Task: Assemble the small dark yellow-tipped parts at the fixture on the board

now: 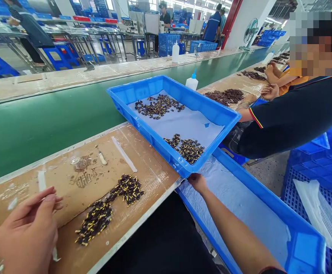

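My left hand (30, 228) hovers over the brown work board (143, 152) at the lower left, fingers loosely bent and nothing visible in them. Just right of it lie two touching piles of small dark pieces with yellow parts (97, 222). My right hand (197, 182) grips the near bottom corner of a blue plastic tray (143, 127); its fingers are partly hidden beneath. The tray reaches across the board and the green belt's edge. White sheeting lines it, with similar small dark pieces in a far group (160, 105) and a near group (190, 148).
Below the tray, at my right, sits a larger blue crate (240, 198) with a pale lining. A green conveyor belt (54, 118) runs behind the board. A white bottle (192, 82) stands behind the tray. Co-workers' arms (294, 114) and brown piles (225, 96) are at the right.
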Demonstrator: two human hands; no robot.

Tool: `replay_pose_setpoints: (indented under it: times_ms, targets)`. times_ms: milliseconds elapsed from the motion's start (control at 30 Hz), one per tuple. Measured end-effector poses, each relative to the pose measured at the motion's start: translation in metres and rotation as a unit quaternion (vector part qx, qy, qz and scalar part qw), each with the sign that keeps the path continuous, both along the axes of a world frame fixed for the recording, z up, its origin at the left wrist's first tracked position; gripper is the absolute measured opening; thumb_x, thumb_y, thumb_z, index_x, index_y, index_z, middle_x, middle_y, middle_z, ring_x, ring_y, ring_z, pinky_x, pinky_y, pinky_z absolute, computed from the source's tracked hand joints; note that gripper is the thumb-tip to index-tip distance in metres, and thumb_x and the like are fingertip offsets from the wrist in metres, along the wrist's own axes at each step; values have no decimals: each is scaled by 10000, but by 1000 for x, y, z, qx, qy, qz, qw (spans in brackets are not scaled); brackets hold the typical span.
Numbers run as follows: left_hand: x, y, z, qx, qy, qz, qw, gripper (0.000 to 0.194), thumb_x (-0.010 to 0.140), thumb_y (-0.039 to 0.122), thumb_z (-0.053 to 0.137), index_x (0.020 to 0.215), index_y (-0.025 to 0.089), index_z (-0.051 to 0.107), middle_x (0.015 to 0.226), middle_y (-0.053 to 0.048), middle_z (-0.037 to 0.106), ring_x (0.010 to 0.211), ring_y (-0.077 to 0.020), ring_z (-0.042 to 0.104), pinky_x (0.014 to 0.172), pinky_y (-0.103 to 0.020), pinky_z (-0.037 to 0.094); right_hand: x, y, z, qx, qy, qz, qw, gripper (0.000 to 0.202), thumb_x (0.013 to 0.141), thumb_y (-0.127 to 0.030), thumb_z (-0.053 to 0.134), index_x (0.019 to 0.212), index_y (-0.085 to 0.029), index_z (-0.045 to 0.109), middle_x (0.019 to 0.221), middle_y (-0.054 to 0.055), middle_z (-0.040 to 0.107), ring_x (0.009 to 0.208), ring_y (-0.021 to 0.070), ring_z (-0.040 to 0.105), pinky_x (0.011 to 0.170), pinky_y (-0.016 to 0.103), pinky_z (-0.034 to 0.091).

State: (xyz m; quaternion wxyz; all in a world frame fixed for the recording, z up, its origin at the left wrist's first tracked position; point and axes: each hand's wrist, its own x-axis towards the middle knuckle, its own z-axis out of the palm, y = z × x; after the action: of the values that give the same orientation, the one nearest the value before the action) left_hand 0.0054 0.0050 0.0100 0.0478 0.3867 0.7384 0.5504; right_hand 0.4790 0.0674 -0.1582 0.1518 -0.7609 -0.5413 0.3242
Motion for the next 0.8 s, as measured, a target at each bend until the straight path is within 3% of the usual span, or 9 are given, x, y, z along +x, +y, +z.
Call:
replay_pose_setpoints:
  times_ms: [100, 200, 467, 633, 800]
  targets:
    - [9, 1, 11, -23, -81, 46, 995, 255, 718, 250, 780, 956, 333, 814, 794, 51, 782, 672, -162, 712, 461, -188, 522, -4, 15, -4, -43, -37, 35, 998, 252, 993, -395, 656, 1018, -147, 693, 1015, 39, 708, 917, 186, 689, 854, 377, 588]
    - [12, 3, 15, -25, -77, 52, 995, 239, 716, 269, 777, 944, 332, 813, 759, 57, 776, 677, -172, 715, 429, -176, 496, -4, 22, -9, -67, -67, 65, 993, 244, 992, -387, 659, 1058, -154, 689, 1069, 48, 700, 974, 204, 686, 882, 388, 583]
    - [-1, 13, 1, -17, -124, 41, 991, 274, 658, 169, 806, 911, 272, 816, 758, 44, 773, 625, -118, 672, 537, -184, 538, -2, 24, -22, -77, -97, 101, 987, 244, 990, -370, 665, 1129, -170, 680, 1159, 67, 689, 1070, 222, 674, 938, 424, 571]
    - [-3, 8, -6, -17, -120, 18, 992, 314, 714, 271, 788, 1026, 238, 808, 821, -11, 778, 671, -132, 680, 570, -192, 541, -3, 23, -25, -68, -103, 86, 989, 249, 994, -381, 658, 1100, -158, 687, 1139, 69, 701, 1051, 214, 681, 945, 433, 569]
    - [0, 3, -3, -14, -118, -1, 993, 354, 728, 317, 783, 1066, 212, 798, 835, -35, 772, 690, -125, 675, 636, -180, 547, 1, 16, -23, -44, -89, 71, 992, 248, 1003, -399, 641, 1047, -161, 695, 1079, 58, 716, 1005, 199, 691, 928, 411, 568]
